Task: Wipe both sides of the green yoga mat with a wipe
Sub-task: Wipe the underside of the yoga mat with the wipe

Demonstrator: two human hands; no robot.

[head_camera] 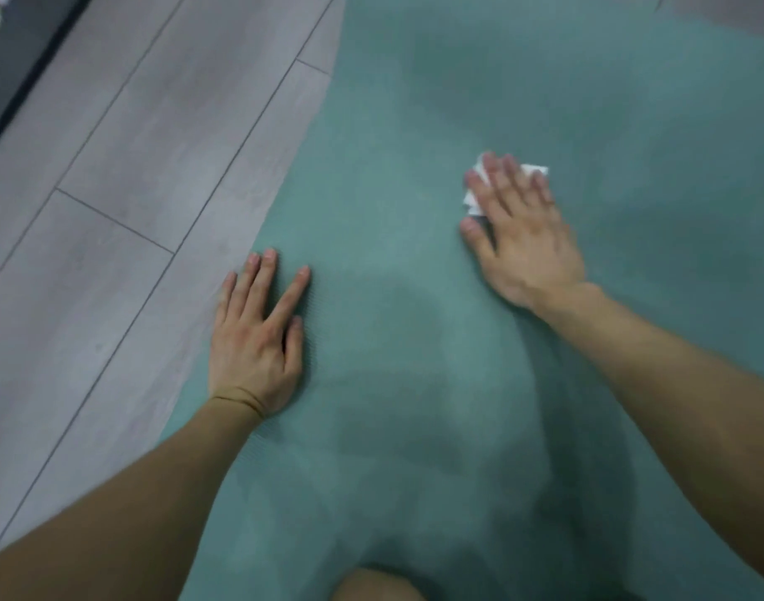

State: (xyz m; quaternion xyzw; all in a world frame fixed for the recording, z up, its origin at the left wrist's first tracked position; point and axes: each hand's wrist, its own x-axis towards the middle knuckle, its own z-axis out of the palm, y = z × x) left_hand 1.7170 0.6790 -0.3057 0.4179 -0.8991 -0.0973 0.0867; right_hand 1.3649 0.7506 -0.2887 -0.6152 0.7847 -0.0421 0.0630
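Green yoga mat (415,123) is lying flat, with grey plank floor (133,167) at 10 o'clock. Right hand (523,236) at 2 o'clock is pressing the white wipe (536,170) onto the mat with straight, spread fingers. Left hand (254,340) at 8 o'clock is resting flat on the mat edge, fingers splayed. A knee (371,585) is showing at 6 o'clock.

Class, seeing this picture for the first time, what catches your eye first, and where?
The green yoga mat fills most of the view, lying on grey floorboards at the left. On it, the right hand presses a white wipe flat, while the left hand rests open near the mat's left edge.
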